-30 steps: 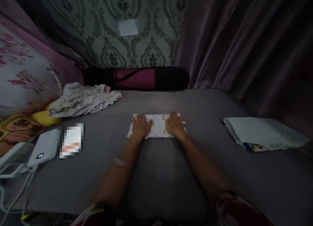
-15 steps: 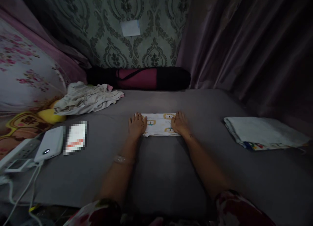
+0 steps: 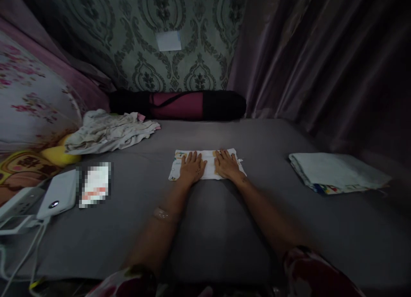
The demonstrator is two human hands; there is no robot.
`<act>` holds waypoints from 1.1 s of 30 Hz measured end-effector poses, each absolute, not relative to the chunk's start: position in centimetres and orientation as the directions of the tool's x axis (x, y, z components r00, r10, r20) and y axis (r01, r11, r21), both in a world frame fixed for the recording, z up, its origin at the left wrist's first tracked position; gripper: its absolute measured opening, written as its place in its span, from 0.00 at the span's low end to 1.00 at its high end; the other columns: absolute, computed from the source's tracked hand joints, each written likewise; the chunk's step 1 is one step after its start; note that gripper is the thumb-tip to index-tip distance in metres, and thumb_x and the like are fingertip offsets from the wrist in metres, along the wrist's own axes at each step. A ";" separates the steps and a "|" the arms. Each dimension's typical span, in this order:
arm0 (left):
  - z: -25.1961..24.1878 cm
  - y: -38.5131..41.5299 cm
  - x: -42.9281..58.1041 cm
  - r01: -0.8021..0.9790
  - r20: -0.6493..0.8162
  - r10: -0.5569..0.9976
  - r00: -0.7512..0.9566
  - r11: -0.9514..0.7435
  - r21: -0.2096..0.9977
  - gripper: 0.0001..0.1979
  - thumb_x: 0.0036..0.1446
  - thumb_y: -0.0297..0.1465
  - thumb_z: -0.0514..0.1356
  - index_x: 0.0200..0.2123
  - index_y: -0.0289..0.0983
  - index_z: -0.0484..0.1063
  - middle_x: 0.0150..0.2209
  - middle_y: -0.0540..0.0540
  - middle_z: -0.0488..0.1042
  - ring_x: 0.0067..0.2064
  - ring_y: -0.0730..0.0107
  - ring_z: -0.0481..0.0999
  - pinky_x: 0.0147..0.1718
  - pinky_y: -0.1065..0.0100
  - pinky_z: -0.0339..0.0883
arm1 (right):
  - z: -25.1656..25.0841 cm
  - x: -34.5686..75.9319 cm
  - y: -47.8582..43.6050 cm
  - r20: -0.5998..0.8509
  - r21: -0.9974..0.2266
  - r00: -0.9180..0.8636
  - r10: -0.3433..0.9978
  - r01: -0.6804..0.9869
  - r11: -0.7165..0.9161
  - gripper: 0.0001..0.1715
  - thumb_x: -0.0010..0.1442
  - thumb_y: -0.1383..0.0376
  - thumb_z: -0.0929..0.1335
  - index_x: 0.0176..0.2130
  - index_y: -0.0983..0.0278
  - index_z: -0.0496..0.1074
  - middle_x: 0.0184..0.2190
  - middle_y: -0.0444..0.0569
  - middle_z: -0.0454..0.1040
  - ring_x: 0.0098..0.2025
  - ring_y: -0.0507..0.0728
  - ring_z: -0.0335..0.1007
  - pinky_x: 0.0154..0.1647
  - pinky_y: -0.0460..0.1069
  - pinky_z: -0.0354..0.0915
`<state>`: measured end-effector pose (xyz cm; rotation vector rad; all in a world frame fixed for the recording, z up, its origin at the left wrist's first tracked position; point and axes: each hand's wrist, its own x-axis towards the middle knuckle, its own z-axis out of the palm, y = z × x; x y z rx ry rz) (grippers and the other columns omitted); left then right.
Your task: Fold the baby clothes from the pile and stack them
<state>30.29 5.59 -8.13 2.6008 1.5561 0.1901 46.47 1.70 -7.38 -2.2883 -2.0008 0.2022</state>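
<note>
A white cloth with a yellow print lies folded flat on the grey surface. My left hand rests palm down on its left half, fingers spread. On the right half lies my right hand, also flat with its fingers apart. Some of the cloth shows between the two hands and beyond each of them. Neither hand grips it.
Crumpled light cloths lie at the back left, near a black and pink roll. A power bank, a power strip and cables are at the left. A folded pale cloth lies at the right.
Both hands have moved inward from the cloth's ends onto its middle part. The cloth now shows wider, with its ends uncovered. The view has shifted slightly.
</note>
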 end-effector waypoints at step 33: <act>-7.7 10.1 24.8 0.405 0.221 0.974 -0.045 -0.184 0.896 0.27 0.66 0.44 0.40 0.46 0.34 0.73 0.47 0.37 0.77 0.53 0.58 0.74 0.52 0.61 0.65 | -6.9 39.9 3.6 0.008 -0.223 -0.011 1.000 0.975 0.012 0.35 0.68 0.60 0.52 0.66 0.78 0.52 0.68 0.60 0.49 0.70 0.62 0.41 0.68 0.59 0.37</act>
